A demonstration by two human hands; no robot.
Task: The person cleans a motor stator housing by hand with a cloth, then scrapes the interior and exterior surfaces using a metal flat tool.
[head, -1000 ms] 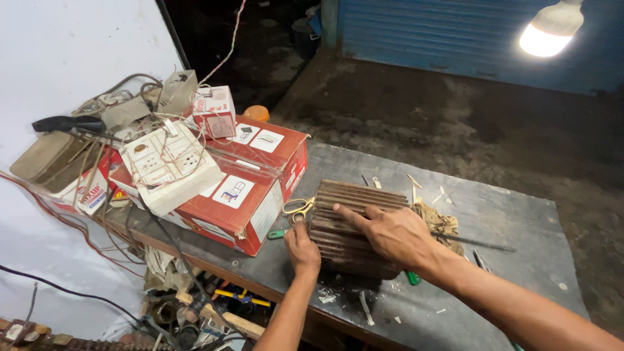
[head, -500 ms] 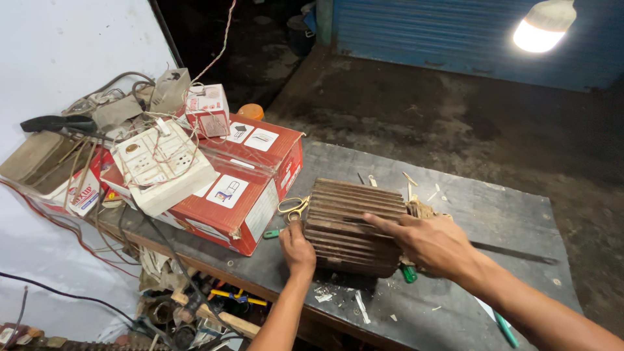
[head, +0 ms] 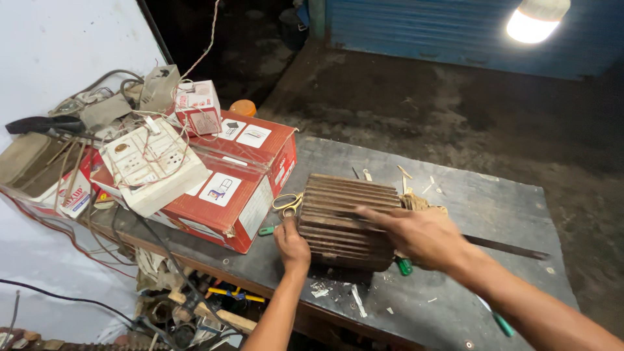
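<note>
Head cam is all I've got here, looking down at the desk (head: 455,195). My left hand (head: 292,244) is pressed flat against the near end of the ribbed motor housing (head: 344,218), which lies on its side mid-desk, just right of the red cardboard box (head: 240,188). My right hand (head: 416,234) rests on top of the fins, fingers spread and loose, not gripping anything. Progress-wise, I'd say early days: the housing looks closed up, the yellow-handled scissors (head: 287,203) and green screwdriver (head: 403,265) lie untouched beside it, only scraps litter the desk.
</note>
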